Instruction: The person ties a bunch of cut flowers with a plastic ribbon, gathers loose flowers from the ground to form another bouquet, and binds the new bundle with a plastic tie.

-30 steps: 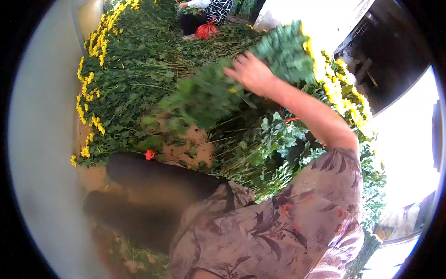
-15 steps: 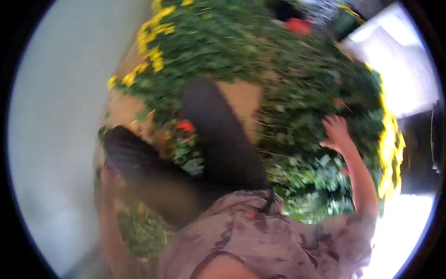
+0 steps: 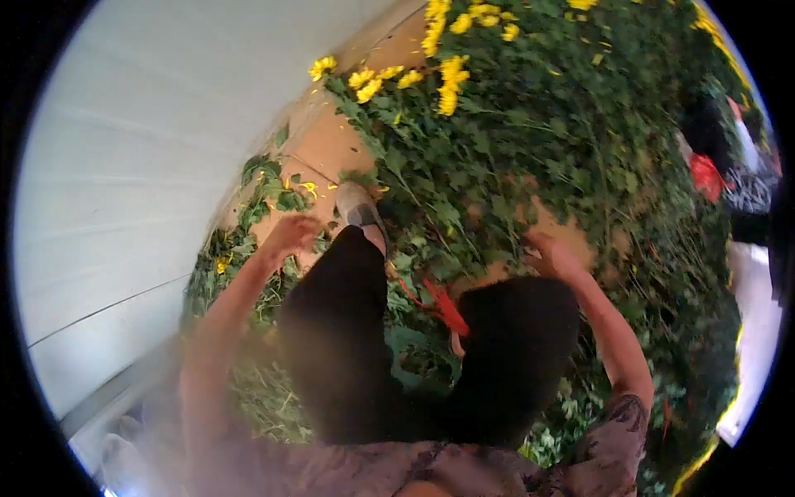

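Observation:
My left hand (image 3: 294,234) hovers over the tiled floor beside my shoe (image 3: 356,205), its fingers loosely bent and a little blurred, with nothing visible in them. On the other side, my right hand (image 3: 553,255) is above my knee, next to the cut chrysanthemum stems (image 3: 538,124). Its fingers are apart and appear to hold nothing. Yellow chrysanthemum blooms (image 3: 451,83) edge the leafy pile. Between my legs lies a red strip (image 3: 447,308), possibly a tie or ribbon, among leaves.
A pale wall (image 3: 149,166) rises on the left. Loose leaves and petals (image 3: 265,186) lie along its foot on the brown tiles (image 3: 327,145). Towards the right edge are a red bundle (image 3: 706,176) and a dark object. Leafy stems surround me on the right.
The view has swung round, and the wall fills more of the left. My right hand has moved from over the stems to near my knee; my left hand has come forward beside my leg.

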`<state>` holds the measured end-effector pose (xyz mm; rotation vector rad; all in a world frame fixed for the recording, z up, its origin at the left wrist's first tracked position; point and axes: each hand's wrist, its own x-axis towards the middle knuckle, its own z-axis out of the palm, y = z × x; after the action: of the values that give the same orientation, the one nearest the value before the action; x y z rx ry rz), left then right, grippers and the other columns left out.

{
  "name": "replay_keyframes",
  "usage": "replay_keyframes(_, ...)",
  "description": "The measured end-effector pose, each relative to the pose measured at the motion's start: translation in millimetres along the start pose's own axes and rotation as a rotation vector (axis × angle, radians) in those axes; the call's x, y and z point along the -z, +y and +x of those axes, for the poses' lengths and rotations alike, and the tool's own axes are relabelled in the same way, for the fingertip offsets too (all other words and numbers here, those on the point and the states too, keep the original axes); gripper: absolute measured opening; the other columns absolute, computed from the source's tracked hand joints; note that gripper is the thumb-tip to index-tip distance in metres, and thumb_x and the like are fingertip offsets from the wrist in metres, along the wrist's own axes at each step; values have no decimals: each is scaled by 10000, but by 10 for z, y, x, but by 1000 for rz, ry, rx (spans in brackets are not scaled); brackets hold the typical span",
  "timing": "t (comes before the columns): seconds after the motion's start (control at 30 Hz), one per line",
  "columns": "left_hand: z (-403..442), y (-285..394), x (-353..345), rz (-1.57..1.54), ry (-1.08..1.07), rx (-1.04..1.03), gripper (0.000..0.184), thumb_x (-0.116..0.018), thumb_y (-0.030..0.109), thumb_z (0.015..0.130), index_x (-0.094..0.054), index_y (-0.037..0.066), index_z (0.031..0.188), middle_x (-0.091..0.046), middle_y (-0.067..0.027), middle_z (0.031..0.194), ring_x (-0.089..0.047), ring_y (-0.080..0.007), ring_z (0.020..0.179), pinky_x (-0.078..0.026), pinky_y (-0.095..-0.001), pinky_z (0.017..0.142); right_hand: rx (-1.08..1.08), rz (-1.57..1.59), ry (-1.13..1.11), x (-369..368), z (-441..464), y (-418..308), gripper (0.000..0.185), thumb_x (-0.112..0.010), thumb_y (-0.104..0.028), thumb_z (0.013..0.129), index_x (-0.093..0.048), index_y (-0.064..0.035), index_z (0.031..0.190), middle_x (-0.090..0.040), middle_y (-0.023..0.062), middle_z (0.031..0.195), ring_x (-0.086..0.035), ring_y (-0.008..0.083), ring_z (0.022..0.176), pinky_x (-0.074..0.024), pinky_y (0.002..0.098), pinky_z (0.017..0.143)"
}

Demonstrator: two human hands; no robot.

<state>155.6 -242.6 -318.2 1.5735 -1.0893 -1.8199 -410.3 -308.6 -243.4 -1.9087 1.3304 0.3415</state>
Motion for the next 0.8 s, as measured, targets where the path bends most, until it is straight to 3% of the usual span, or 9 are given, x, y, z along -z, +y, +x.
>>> replay_keyframes(0.07,554,58,3,97,-136,-451,426,-626,181,872,-518,1,1243,-629,-97,1049,-631,-175,823,-516,-299,665,75,-28,68,112,674,-303,558,-678,-230,828,-471,-29,1307,-589,206,1121,-580,363,973,-469,418,857)
replay_keyframes(0.17,1513,397,-284,-150,302,186,570,-676,329,832,-501,-3,1261,-611,-139,1081,-627,-202,894,-512,-324,660,186,-191,364,-112,1698,-320,750,-717,-280,802,-342,-5,1391,-569,262,1147,-573,365,1020,-460,420,907)
replay_keyframes(0.23,2193,590,-539,-532,464,267,476,-622,254,878,-461,41,1271,-610,-83,1105,-599,-262,962,-521,-454,793,123,-179,451,-425,2361,-347,792,-724,-297,797,-314,-14,1413,-564,245,1161,-568,355,1037,-453,420,909)
replay_keyframes(0.3,2522,443,-731,-565,435,203,368,-617,217,875,-516,40,1181,-625,-88,1066,-607,-257,942,-527,-416,786,61,-183,554,-437,2499,-559,835,-730,-315,792,-286,-23,1435,-558,228,1175,-564,344,1054,-446,420,911)
replay_keyframes(0.37,2567,52,-1003,-722,314,239,389,-627,249,862,-514,40,1170,-614,-86,1091,-605,-251,921,-517,-412,748,-175,191,124,-230,2384,-850,880,-750,-323,764,-275,-28,1444,-591,208,1120,-590,328,1014,-462,407,878)
replay_keyframes(0.5,1885,342,-1396,-981,267,172,415,-623,251,847,-511,48,1191,-609,-81,1108,-609,-238,890,-496,-392,734,134,325,317,-62,1932,-753,821,-747,-275,766,-313,-11,1411,-618,195,1041,-592,364,953,-469,432,867)
replay_keyframes(0.57,1609,137,-1307,-801,-135,279,373,-634,227,855,-549,62,1179,-629,-86,1097,-589,-242,1033,-477,-429,871,92,280,167,71,1851,-448,714,-724,-227,782,-372,-18,1368,-589,177,1125,-562,371,1030,-455,440,886)
replay_keyframes(0.67,1467,113,-1247,-931,-51,435,491,-654,311,843,-514,86,1256,-593,-102,1197,-542,-254,1123,-438,-477,930,85,-260,497,-7,1872,-476,641,-712,-201,790,-414,-39,1333,-522,177,1241,-498,374,1130,-431,446,914)
replay_keyframes(0.8,1662,-105,-983,-1109,169,353,648,-688,370,823,-384,133,1344,-496,-131,1323,-398,-330,1263,-388,-566,949,223,-276,545,-199,1810,-830,694,-737,-217,774,-397,-62,1360,-466,153,1308,-450,357,1178,-415,467,925)
